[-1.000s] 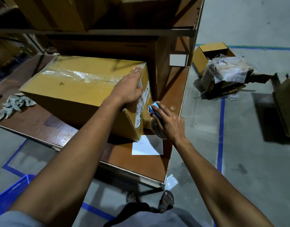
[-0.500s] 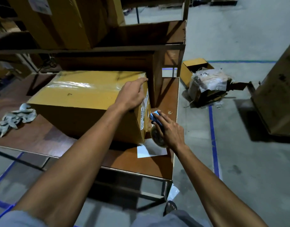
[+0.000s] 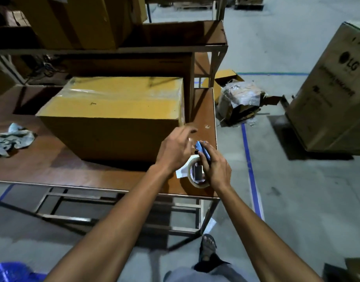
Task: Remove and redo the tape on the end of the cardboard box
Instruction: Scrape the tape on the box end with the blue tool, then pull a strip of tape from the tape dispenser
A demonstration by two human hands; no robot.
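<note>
Rag lies left of cardboard box; hands meet beside it.

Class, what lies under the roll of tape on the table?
A white sheet of paper pokes out beneath the roll of tape on the table; the rest is covered by the roll and both hands.

Yellow-tan box, glossy clear tape across top. Reddish-brown worktop. Blue cutter over off-white tape roll. White paper beneath. Grey rag at left. Grey concrete floor striped with blue lines. Brown carton printed black. Blue crate at lower left.
</note>
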